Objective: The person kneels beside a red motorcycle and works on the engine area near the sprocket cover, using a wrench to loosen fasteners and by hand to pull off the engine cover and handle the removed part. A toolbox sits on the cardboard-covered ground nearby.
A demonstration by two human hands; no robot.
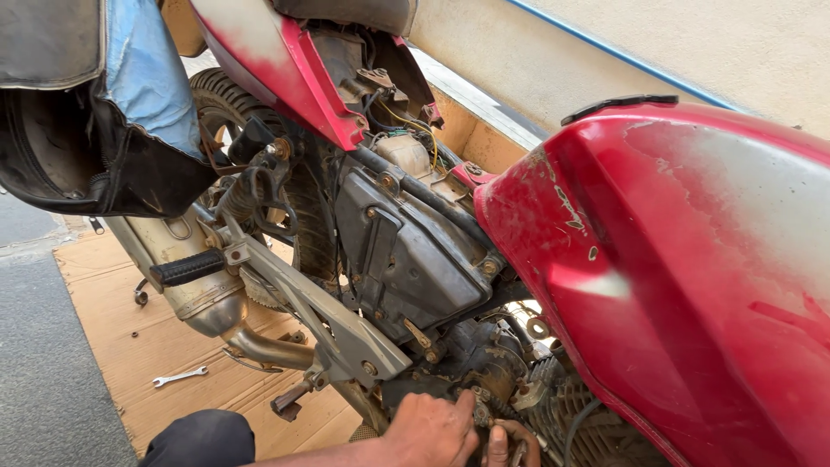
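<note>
While the worn red motorcycle stands over a sheet of cardboard (130,346), both hands work low at the greasy engine casing (484,363), under the red fuel tank (674,259) and the dark side box (415,251). The left hand (432,428) presses its curled fingers (462,406) against the casing, near a bolt head; whether they pinch anything I cannot tell. The right hand (510,445) sits just beside it, cut off by the frame's lower edge, its fingers closed around a small metal piece, perhaps a tool, too hidden to name.

By my judgement the step in hand is work on a fastener or fitting at the engine's side, with the left hand steadying. A further move here would call for short, careful turns, since the spot is cramped.

Room is tight: the silver footrest bracket (346,337) and kick lever (290,399) lie just left of the hands, the cooling fins (579,415) just right, the tank overhanging above. Open space lies only toward the cardboard, where a small spanner (180,376) rests well apart, beneath the exhaust pipe (259,346) and the black footpeg (186,268).
</note>
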